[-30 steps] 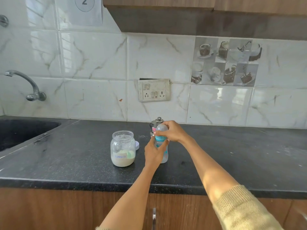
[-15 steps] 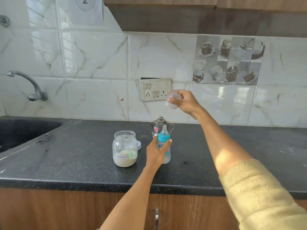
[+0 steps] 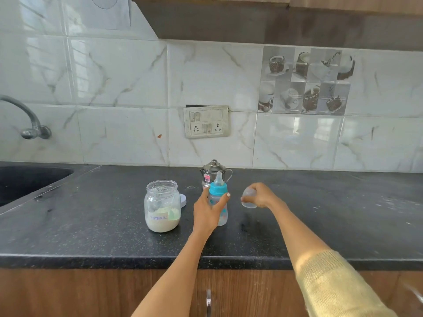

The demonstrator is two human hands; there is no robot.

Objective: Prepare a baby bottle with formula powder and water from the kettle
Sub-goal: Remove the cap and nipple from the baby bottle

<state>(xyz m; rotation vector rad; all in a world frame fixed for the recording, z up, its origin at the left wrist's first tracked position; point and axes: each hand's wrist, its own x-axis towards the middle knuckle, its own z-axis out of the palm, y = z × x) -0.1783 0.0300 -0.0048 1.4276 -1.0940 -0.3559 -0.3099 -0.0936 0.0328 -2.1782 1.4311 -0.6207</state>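
Observation:
A baby bottle [image 3: 221, 212] with a blue collar and a clear teat stands upright on the black counter [image 3: 91, 225]. My left hand [image 3: 207, 212] grips its body from the left. My right hand [image 3: 263, 195] holds the bottle's clear dome cap [image 3: 249, 199] low over the counter, just right of the bottle. An open glass jar [image 3: 162, 205] labelled formula, part full of white powder with a scoop inside, stands left of the bottle. A small steel kettle [image 3: 211, 173] with its lid on stands behind the bottle.
The jar's white lid [image 3: 183, 200] lies behind the jar. A dark sink [image 3: 25, 179] and a tap [image 3: 25, 120] are at the left. A switch and socket plate [image 3: 206, 121] sits on the tiled wall. Wooden cabinet fronts run below the counter edge.
My right hand pulled the clear cap off the bottle, lifted it up toward the wall, then brought it down to just right of the bottle. My left hand kept its grip on the bottle.

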